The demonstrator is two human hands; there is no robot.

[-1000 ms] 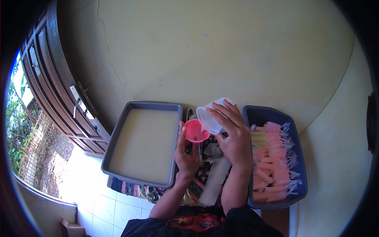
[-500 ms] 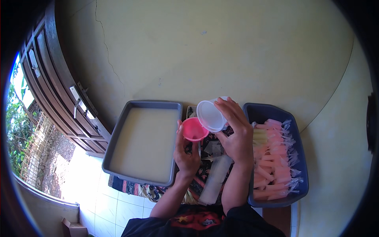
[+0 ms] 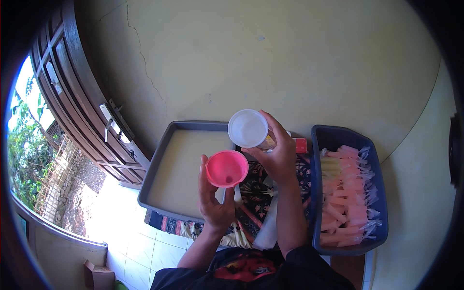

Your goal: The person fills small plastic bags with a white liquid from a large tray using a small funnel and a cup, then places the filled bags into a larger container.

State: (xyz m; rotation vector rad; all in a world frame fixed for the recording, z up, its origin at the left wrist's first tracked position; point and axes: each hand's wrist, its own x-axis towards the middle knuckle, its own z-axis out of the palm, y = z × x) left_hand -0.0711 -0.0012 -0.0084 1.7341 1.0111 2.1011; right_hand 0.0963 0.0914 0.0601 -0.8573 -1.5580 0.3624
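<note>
My left hand grips a pink funnel, with something narrow and translucent under it that I cannot make out fully. Above and right of it, my right hand holds a white plastic cup, mouth facing up. Both hands are near the grey tray of pale, cloudy liquid. Below them is a patterned cloth with clear plastic sheets on it.
At the right, a dark bin holds several tied tubes of pink and pale yellow. A small red item lies behind. A plain wall rises beyond; an open wooden door and cardboard box are at the left.
The cup was tipped over the funnel; it has risen leftward and turned more upright, apart from it. My left hand and the funnel have shifted left and slightly down.
</note>
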